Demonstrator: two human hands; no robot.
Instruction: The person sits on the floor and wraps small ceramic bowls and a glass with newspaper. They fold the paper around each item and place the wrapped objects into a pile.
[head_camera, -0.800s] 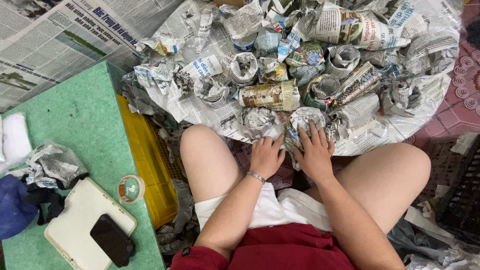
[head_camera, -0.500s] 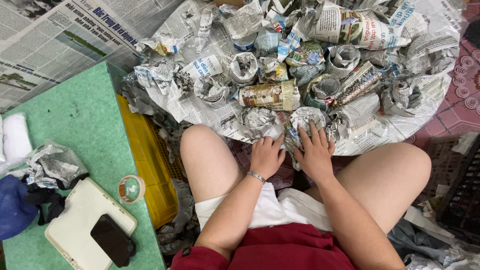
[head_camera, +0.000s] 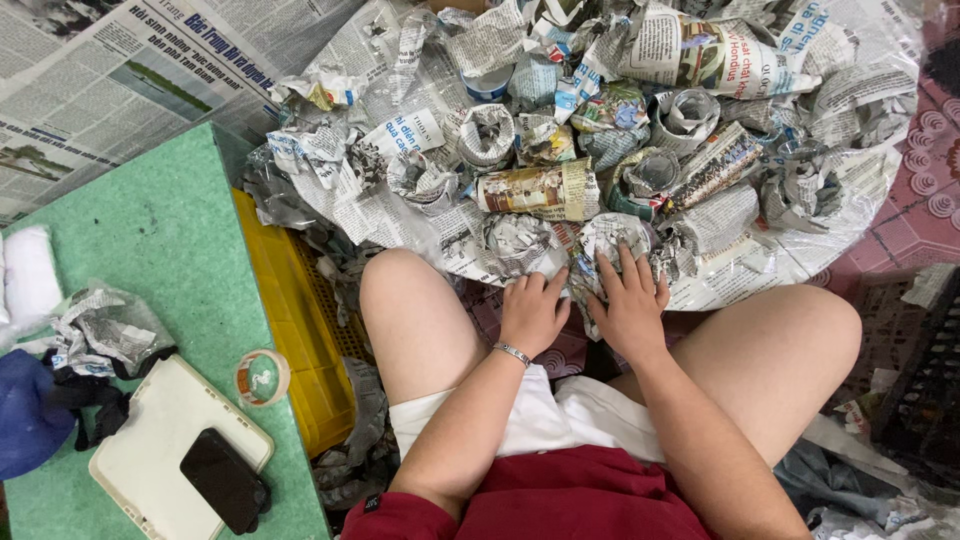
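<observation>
Nothing has really moved since the earlier frames: both hands sit in the same spot between the knees, pile unchanged.

Left hand: fingers loosely curled, palm down, tips touching the near edge of a crumpled newspaper bundle just ahead of them. Not closed around it; resting on it at most. Silver bracelet on that wrist.

Right hand: fingers spread and pressed over a second paper-wrapped bundle, gripping its near side. What's inside the wrap is hidden.

Progress, as a judgement: many wrapped pieces already lie heaped beyond the fingertips, so most of the wrapping looks done. The bundle under the right hand looks like the one in hand. Can't tell how many unwrapped items remain; none are visible.

Packages and print:
- Wrapped cylinder, brownish picture print, lying on its side just past the left fingertips.
- Round open-topped wraps further out, grey newsprint.
- Flat newspaper sheets far left of the left hand, black headlines plus a green photo.
- Yellow plastic crate left of the left knee.
- Green table beyond it, carrying a tape roll, a white tray and a black phone.
</observation>
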